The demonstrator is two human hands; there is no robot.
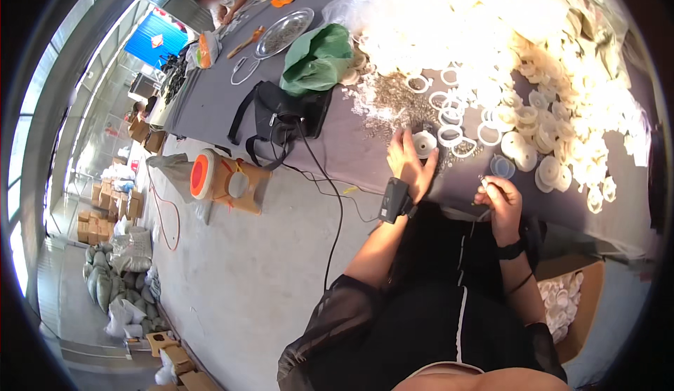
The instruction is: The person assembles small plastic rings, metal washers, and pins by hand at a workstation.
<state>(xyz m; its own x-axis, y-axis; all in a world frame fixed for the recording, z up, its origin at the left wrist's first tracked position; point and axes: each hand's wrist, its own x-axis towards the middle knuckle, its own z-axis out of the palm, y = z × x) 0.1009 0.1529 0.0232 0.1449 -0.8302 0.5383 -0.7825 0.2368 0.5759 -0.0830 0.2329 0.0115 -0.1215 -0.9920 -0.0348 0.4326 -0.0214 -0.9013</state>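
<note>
A white round plastic part (424,144) with a hole in its middle rests on the table near its front edge. My left hand (409,166) grips it between thumb and fingers. To its right, my right hand (504,207) is closed in a pinch over the table edge; the tiny thing at its fingertips is too small to name. Close to both hands lie several white rings (451,116) and a translucent round disc (501,167). Beyond my left hand spreads a heap of small dark pieces (401,103) beside small clear ones (362,102).
White round parts (547,135) pile up along the table's right side. A black bag (281,114), green plastic bag (319,57) and metal tray (284,31) are to the left. Below stand an orange-topped bucket (202,175) and, at right, a carton (588,307). Another person (235,1) sits at the far end.
</note>
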